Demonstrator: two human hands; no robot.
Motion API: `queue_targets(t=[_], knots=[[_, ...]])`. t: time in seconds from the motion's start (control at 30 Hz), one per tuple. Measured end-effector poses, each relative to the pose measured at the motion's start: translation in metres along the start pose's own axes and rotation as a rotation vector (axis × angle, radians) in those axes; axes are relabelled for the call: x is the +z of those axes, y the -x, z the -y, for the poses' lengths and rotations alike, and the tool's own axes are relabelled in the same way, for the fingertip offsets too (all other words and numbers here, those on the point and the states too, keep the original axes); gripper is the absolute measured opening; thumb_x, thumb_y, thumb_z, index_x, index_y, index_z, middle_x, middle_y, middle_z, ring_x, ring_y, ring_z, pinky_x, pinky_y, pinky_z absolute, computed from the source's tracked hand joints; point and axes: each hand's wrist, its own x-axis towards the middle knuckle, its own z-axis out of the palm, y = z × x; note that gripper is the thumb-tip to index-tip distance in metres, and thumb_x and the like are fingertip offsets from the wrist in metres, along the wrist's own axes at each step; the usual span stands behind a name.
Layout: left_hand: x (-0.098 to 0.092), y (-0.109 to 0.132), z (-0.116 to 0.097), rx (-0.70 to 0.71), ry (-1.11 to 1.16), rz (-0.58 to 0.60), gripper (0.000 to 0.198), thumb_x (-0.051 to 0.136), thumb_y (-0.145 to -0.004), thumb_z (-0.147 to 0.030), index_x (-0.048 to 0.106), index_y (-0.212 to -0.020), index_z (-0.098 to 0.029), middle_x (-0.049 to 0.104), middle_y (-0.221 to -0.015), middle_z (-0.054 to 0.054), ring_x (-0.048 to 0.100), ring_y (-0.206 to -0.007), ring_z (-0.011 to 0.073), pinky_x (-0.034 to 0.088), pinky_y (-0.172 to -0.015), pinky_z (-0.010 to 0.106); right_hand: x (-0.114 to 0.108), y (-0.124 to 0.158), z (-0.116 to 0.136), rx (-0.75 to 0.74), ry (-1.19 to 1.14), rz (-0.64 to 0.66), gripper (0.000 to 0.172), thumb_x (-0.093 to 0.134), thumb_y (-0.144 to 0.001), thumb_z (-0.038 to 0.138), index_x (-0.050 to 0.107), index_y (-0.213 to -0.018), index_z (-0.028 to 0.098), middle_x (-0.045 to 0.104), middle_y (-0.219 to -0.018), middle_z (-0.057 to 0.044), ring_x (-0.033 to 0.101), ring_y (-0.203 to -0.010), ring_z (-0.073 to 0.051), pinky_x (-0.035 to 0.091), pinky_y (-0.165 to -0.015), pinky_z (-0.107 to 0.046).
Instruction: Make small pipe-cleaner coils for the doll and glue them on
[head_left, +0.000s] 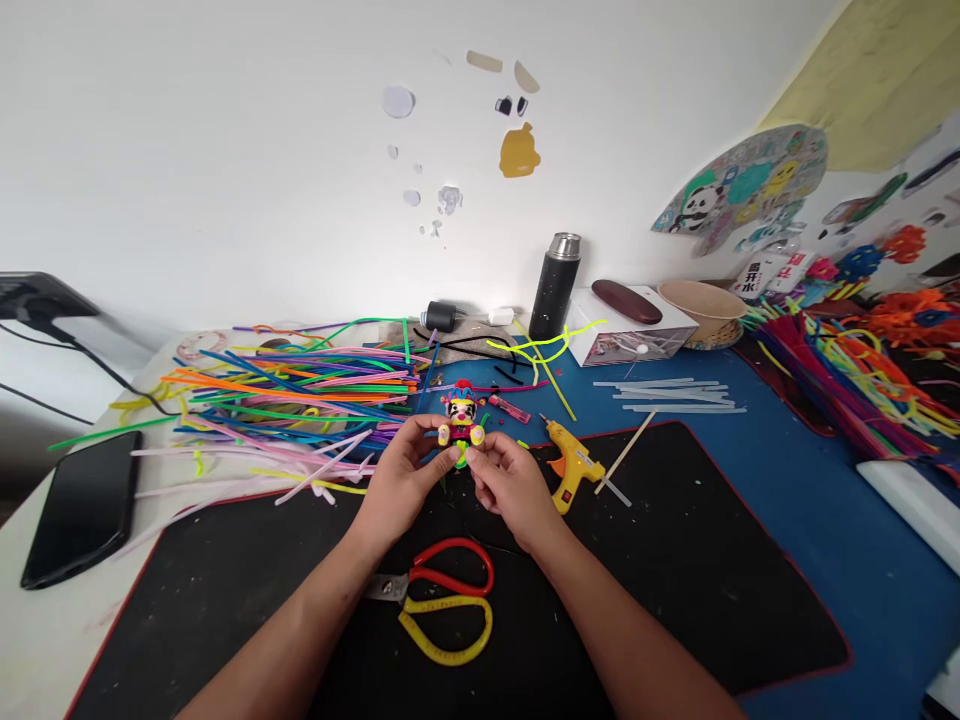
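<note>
Between my two hands is a small colourful figurine [462, 412] with a blue and red headpiece, a pale face with dark markings, yellow limbs and a green base. My left hand [409, 468] pinches its lower left side between thumb and fingers. From the other side, my right hand [514, 480] grips the green lower part with thumb and curled fingers. The figurine is upright and faces me, above the black mat [675, 560]. Just below my hands lie scissors [450, 600] with one red and one yellow handle. A yellow glue gun [574, 465] rests right of my right hand.
Pipe cleaners [300, 390] in many colours spread across the left; more [840, 380] pile up at right. A phone [82, 508] lies at far left. Behind stand a black thermos [556, 287], a white box [637, 335] and a bowl [701, 300]. Glue sticks [675, 394] lie at right.
</note>
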Motion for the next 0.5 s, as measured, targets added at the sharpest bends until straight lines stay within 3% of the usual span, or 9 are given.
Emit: queue_targets(t=[0.5], knots=[[0.0029, -0.0001, -0.0030, -0.039, 0.043, -0.033, 0.039, 0.092, -0.076, -0.038, 0.069, -0.104, -0.024, 0.070, -0.110, 0.003, 0.070, -0.106, 0.0236, 0.055, -0.098, 0.036, 0.0010, 0.0007, 0.0001, 0.020, -0.027, 0.005, 0.039, 0.080, -0.082, 0.053, 0.056, -0.082, 0.022, 0.049, -0.055, 0.009, 0.039, -0.041, -0.007, 0.022, -0.038, -0.019]])
